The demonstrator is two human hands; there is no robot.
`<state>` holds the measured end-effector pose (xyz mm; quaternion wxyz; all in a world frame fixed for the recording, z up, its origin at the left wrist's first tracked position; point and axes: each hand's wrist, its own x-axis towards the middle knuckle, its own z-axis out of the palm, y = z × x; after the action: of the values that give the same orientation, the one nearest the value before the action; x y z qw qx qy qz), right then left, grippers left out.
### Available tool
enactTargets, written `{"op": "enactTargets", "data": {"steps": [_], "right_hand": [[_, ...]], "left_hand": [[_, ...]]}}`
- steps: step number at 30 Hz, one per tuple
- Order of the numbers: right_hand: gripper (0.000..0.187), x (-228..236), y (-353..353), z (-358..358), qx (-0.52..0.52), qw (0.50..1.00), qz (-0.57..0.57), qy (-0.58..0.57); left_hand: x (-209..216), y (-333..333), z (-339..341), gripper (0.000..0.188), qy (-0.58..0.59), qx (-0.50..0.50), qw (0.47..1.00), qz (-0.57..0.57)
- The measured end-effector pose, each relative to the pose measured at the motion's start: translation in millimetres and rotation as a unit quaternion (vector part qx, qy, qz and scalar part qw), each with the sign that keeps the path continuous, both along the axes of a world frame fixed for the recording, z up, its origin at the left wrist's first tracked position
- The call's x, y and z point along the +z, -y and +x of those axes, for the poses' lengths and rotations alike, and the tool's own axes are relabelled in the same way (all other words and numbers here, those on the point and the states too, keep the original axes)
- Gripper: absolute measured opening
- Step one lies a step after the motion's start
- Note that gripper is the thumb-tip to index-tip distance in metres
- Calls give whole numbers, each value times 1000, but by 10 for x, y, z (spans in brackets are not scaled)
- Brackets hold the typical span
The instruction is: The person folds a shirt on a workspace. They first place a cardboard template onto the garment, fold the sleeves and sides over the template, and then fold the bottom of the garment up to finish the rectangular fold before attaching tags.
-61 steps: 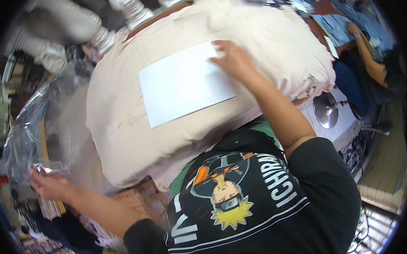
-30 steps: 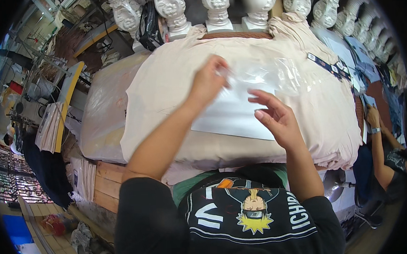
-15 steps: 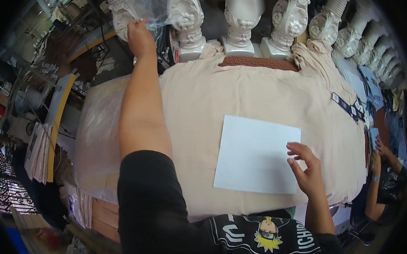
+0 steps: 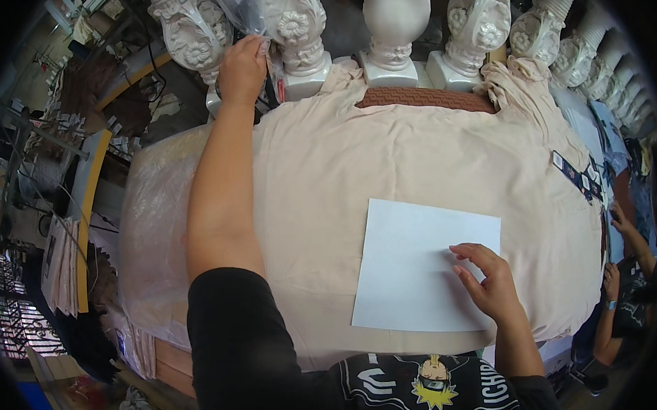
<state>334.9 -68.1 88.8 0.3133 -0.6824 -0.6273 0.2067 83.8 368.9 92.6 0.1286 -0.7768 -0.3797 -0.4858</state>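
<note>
The top edge cuts off the clear plastic (image 4: 240, 8) by the left hand (image 4: 242, 70), whose back hides its grip. The right hand (image 4: 494, 282) covers part of the white sheet (image 4: 413, 267); whether they touch cannot be told. White posts (image 4: 297, 28) lose their tops; the dark rim swallows part of a co-worker (image 4: 634, 304). Print on the dark tags (image 4: 569, 171) is too small.
</note>
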Motion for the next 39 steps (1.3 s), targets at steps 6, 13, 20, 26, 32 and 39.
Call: {"op": "enactTargets", "data": {"steps": [6, 13, 20, 26, 32, 39], "right_hand": [[27, 28, 2, 10, -4, 1000, 7, 7], [26, 39, 57, 50, 8, 999, -5, 35], [25, 37, 161, 226, -19, 996, 16, 82], [26, 36, 509, 359, -71, 988, 25, 136], [36, -435, 962, 625, -216, 976, -40, 9], [39, -560, 852, 705, -198, 968, -41, -147]], "left_hand": [[204, -111, -231, 21, -79, 276, 915, -283], [-85, -576, -342, 28, -118, 132, 928, -328], [304, -360, -317, 56, -27, 26, 792, -609], [686, 1075, -158, 44, -227, 44, 921, -312], [-311, 3250, -19, 51, -87, -49, 820, -564], [-816, 3409, 311, 48, 134, -71, 801, -578]]}}
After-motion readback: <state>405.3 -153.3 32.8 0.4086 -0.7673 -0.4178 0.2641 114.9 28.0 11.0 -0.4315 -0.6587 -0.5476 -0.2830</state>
